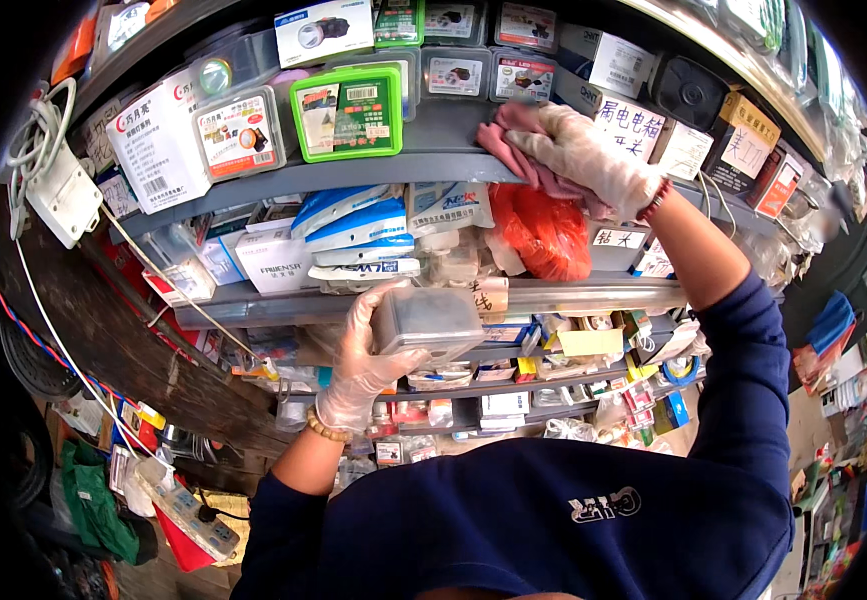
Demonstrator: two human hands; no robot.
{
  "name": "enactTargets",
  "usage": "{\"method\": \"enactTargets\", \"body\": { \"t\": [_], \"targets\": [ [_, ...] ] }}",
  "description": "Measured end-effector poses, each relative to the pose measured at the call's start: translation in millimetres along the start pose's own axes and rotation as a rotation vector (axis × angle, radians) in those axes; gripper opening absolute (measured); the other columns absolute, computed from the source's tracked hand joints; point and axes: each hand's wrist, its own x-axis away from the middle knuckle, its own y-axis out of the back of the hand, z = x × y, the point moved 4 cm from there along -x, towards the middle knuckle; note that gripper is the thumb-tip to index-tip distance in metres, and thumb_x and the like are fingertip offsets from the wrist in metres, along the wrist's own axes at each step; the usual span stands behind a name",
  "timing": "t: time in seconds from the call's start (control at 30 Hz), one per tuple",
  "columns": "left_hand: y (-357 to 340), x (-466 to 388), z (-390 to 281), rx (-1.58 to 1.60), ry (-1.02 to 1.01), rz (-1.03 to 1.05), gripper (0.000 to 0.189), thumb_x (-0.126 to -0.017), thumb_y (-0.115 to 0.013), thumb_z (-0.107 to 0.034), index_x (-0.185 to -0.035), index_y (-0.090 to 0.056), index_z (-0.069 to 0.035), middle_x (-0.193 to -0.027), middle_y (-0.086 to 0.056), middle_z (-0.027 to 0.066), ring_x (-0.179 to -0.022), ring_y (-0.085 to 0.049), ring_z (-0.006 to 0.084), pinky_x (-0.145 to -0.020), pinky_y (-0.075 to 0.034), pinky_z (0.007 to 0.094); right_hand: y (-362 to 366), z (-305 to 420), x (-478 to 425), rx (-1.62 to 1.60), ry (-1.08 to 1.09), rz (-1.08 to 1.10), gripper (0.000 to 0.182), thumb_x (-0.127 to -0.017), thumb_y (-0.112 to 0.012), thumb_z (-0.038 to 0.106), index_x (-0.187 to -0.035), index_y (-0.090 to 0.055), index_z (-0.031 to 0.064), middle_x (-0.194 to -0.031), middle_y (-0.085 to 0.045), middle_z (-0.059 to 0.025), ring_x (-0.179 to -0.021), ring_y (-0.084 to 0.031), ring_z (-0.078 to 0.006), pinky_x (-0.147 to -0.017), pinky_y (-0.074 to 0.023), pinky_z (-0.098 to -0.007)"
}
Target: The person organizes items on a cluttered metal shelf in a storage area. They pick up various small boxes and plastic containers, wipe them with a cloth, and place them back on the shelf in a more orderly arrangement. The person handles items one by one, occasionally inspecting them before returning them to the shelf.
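Observation:
In a clear plastic glove, my left hand [366,356] grips a transparent plastic box [433,319] by its side, in front of the middle shelf. My right hand [591,154], in a whitish glove, holds a pink cloth [527,154] against the upper grey shelf [441,139]. Just left of the cloth lies bare shelf surface. A green-framed plastic case [347,112] and a boxed headlamp [240,135] stand farther left on that shelf. Small boxed lamps [523,75] are stacked behind the cloth. Beneath my right hand hangs a red plastic bag [542,232].
Blue-and-white packets [358,232] fill the shelf below. Cartons with handwritten labels [628,127] stand right of my right hand. A white socket box with coiled cable [65,195] hangs at the left by a dark wooden beam [170,375]. A power strip [193,510] lies lower left.

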Motion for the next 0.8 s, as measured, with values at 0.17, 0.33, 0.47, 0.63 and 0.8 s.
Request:
{"method": "enactTargets", "body": {
  "t": [0.17,0.33,0.47,0.63,0.8],
  "targets": [
    [-1,-4,-4,0.058,0.008,0.015,0.073,-0.066,-0.079,-0.008,-0.131,-0.045,-0.006,-0.127,-0.049,0.0065,-0.118,-0.049,0.0185,-0.102,-0.040,0.0358,5,19,30,0.040,0.457,-0.245,0.025,-0.086,-0.063,0.021,-0.103,-0.064,0.0032,-0.097,-0.064,-0.0143,-0.081,-0.063,-0.0309,-0.074,-0.0511,-0.0374],
    [-11,-13,-11,0.120,0.015,0.015,0.073,-0.066,-0.079,-0.006,-0.131,-0.045,-0.005,-0.122,-0.053,0.0076,-0.115,-0.051,0.0186,-0.100,-0.043,0.0363,-63,53,5,0.609,0.630,-0.242,0.028,-0.076,-0.067,0.027,-0.100,-0.061,0.0154,-0.111,-0.058,-0.0055,-0.103,-0.055,-0.0278,-0.080,-0.0458,-0.0442],
    [-14,-15,-14,0.130,-0.006,0.018,0.074,-0.064,-0.078,-0.004,-0.131,-0.045,-0.004,-0.123,-0.053,0.0080,-0.115,-0.051,0.0185,-0.101,-0.041,0.0363,-59,31,21,0.645,0.632,-0.322,0.022,-0.076,-0.063,0.024,-0.097,-0.058,0.0189,-0.112,-0.056,-0.0036,-0.105,-0.054,-0.0268,-0.079,-0.0452,-0.0460],
    [-27,-31,-36,0.236,0.014,0.030,0.075,-0.064,-0.079,-0.007,-0.131,-0.046,-0.005,-0.124,-0.052,0.0073,-0.116,-0.051,0.0192,-0.102,-0.041,0.0369,-18,-33,67,0.669,0.563,-0.352,0.022,-0.073,-0.060,0.014,-0.094,-0.062,0.0170,-0.111,-0.057,-0.0042,-0.108,-0.054,-0.0262,-0.084,-0.0442,-0.0434],
    [-52,-80,-97,0.239,-0.172,0.061,0.074,-0.069,-0.080,-0.014,-0.132,-0.044,-0.007,-0.124,-0.052,0.0088,-0.116,-0.052,0.0215,-0.100,-0.044,0.0373,3,-50,96,0.708,0.521,-0.496,0.028,-0.065,-0.065,0.012,-0.093,-0.064,0.0129,-0.106,-0.062,-0.0052,-0.097,-0.061,-0.0272,-0.080,-0.0500,-0.0428]
  ]
}}
